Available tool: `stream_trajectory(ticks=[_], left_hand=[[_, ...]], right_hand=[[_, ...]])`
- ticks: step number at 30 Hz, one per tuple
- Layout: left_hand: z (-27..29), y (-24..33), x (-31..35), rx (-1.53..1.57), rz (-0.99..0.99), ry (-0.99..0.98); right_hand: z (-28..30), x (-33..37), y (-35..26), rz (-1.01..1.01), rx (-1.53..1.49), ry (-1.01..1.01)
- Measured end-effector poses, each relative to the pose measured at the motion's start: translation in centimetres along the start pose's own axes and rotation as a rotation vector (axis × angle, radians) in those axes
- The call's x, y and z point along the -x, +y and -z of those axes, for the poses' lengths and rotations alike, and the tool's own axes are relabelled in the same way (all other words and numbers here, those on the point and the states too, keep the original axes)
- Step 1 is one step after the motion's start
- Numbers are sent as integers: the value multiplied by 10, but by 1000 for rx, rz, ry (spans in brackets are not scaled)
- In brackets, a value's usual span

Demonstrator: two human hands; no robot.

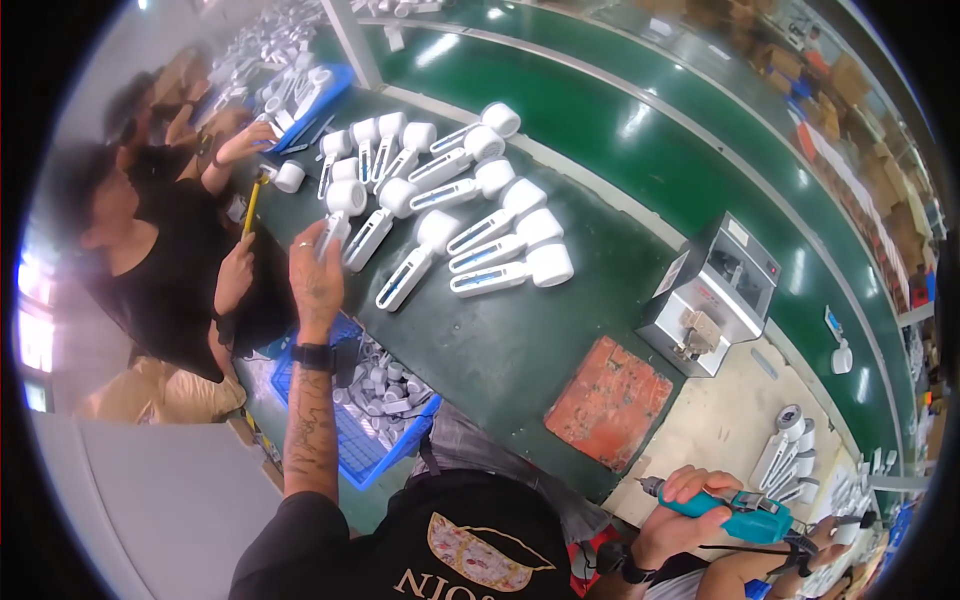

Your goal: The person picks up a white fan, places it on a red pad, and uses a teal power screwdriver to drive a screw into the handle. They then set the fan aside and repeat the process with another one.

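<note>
Head view shows the person's left hand (318, 270) stretched over the green table (480, 360), its fingers bent in around the handle of a white plastic device with a round drum-shaped head (347, 197). That device is at the near left side of a loose group of similar white long-handled devices (485, 280); whether it is lifted or rests on the table, I cannot tell.

Away at the lower right, the right hand (690, 500) is closed around a teal-and-black powered screwdriver (755, 522). Its bit points left, touching nothing, well apart from the device in the other hand, so I judge that no fastening is under way on that piece.

Roughly a dozen devices lie on the table, blue strips showing along several handles. A smaller cluster of white devices (785, 450) lies on the cream board at the right, and a single white device (840, 356) lies on the green conveyor belt beyond. Which are finished and which are left cannot be read, as no screws show clearly at this size. The worn red square plate (610, 400) carries no device, which suggests nothing is midway there. Beside it stands a silver box-shaped machine (712, 300). At the left, a co-worker's hand (235, 272) grips a yellow-handled hammer (252, 208).
</note>
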State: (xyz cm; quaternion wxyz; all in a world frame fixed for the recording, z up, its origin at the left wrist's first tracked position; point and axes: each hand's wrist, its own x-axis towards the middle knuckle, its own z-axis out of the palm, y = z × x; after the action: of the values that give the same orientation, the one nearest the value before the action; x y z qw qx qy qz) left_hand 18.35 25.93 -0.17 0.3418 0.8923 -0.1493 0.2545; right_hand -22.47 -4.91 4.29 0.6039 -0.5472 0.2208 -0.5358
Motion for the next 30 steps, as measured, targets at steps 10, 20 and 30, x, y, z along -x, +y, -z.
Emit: stream_trajectory(ticks=[10, 20, 30], left_hand=[[-8, 141, 12, 37, -374, -182], [-119, 406, 156, 1112, -697, -1326], [-218, 546, 311, 640, -667, -1015]], right_hand=[[6, 5, -5, -94, 106, -128], [34, 21, -33, -152, 138, -68], [65, 39, -51, -115, 251, 15]])
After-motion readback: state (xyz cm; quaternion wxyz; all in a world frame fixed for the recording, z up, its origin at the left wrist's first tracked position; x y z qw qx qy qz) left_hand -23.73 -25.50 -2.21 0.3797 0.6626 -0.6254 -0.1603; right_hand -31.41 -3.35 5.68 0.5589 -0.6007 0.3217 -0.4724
